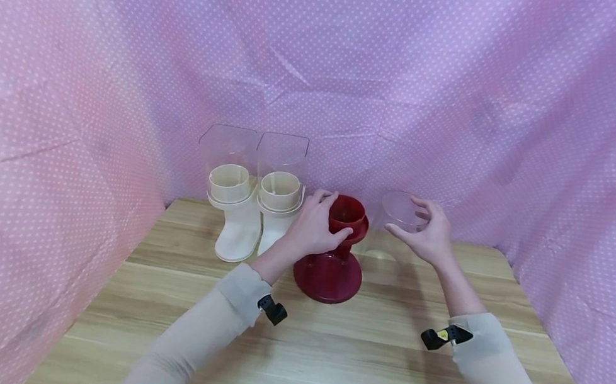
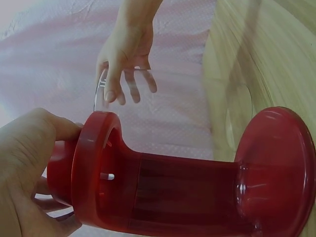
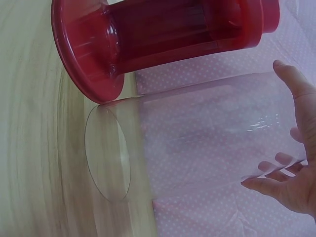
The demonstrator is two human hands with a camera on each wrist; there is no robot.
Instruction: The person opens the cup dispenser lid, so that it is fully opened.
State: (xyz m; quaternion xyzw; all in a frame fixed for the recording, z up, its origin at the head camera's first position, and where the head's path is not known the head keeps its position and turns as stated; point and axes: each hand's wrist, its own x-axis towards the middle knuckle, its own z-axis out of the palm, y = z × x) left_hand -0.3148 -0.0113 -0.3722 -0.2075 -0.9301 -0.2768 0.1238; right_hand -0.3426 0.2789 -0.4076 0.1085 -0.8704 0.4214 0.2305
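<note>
A glossy red stand with a round base and a ring-shaped top stands upright on the table. My left hand grips the red collar at its top, fingers behind and thumb in front. To the right of the stand is a clear plastic cylinder, upright, its lower rim beside the red base in the right wrist view. My right hand holds the cylinder near its upper rim, with thumb and fingers spread round it. In the left wrist view, part of the cylinder lies behind the red stand.
On the left stand two cream dispenser stands side by side, each with a cream ring on top. Two clear square-edged containers rise behind them. Pink dotted cloth hangs round the back and sides of the wooden table.
</note>
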